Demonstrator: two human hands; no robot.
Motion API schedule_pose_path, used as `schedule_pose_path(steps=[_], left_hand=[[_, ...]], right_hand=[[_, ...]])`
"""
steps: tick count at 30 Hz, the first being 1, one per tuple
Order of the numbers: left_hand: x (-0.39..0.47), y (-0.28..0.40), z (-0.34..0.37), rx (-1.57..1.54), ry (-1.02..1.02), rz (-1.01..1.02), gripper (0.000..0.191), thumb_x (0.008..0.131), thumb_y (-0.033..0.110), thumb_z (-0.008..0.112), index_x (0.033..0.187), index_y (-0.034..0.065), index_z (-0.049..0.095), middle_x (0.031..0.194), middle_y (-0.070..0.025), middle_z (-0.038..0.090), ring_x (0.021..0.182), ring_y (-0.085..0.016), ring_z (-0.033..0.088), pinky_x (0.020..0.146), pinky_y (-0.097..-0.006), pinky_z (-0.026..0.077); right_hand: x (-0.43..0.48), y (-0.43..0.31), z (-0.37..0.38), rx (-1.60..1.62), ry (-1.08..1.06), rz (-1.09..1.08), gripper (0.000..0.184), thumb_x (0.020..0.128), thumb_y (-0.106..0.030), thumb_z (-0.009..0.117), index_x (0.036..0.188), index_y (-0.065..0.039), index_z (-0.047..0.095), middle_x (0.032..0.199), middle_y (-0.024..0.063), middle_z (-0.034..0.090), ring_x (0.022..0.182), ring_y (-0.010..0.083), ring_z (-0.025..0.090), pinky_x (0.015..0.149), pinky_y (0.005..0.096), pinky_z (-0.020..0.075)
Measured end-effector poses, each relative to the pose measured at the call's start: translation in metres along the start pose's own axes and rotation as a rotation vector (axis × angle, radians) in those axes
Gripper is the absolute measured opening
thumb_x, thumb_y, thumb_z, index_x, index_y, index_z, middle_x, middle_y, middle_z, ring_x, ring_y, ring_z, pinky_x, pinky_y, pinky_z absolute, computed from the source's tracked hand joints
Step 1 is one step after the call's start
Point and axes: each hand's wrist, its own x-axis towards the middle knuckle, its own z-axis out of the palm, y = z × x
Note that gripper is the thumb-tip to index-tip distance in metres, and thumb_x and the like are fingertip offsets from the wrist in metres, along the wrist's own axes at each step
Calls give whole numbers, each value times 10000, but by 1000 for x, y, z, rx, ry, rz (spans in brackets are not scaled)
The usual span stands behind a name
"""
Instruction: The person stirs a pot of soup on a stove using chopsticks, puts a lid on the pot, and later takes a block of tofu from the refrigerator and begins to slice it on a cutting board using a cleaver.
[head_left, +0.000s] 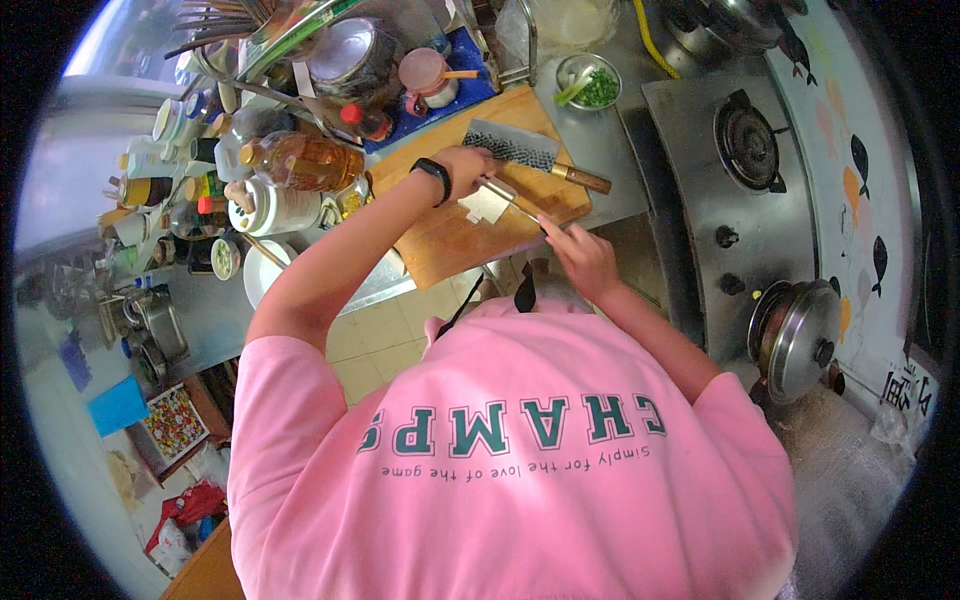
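Note:
A wooden cutting board (435, 251) lies before me. Flat white food pieces (482, 205), possibly tofu, rest on it. My right hand (583, 259) grips the end of the wooden handle of a knife (527, 206). This knife's blade runs over the white pieces towards my left hand (466, 169), which wears a black wristband. The left fingertips are down by the blade and partly hidden, so whether they pinch anything is unclear. Just beyond both hands, a cleaver (510, 142) with a hammered blade lies flat, its wooden handle over the board's right edge.
A steel bowl (592, 82) of chopped greens stands beyond the board. Gas burner (748, 142) and lidded pan (802, 349) are on the right. Left are an oil bottle (307, 161), a white tub (281, 206), a white plate (266, 270) and several jars. A lidded pink cup (429, 79) stands behind.

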Motion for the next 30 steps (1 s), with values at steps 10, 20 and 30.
schedule_pose_path(steps=[10, 20, 30], left_hand=[[-10, -7, 6, 17, 110, -8, 188, 709, 101, 598, 894, 76, 588, 965, -100, 572, 930, -324, 552, 767, -415, 473], [-8, -8, 7, 9, 102, 7, 169, 732, 109, 587, 898, 80, 589, 977, -95, 574, 918, -324, 561, 754, -418, 476], [-3, -21, 28, 8, 106, 13, 386, 737, 86, 586, 1120, 107, 546, 1050, -129, 559, 1002, -333, 528, 824, -410, 459]], right_hand=[[7, 8, 3, 54, 2, 7, 352, 873, -206, 516, 1224, -194, 539, 688, 74, 489, 559, 259, 540, 494, 373, 448], [8, 13, 7, -14, -2, -13, 503, 783, -126, 560, 1262, -263, 492, 683, 55, 437, 512, 244, 542, 475, 360, 490], [7, 16, 11, -42, -74, 7, 548, 781, -113, 555, 1293, -279, 451, 686, 63, 434, 515, 255, 540, 481, 369, 490]])
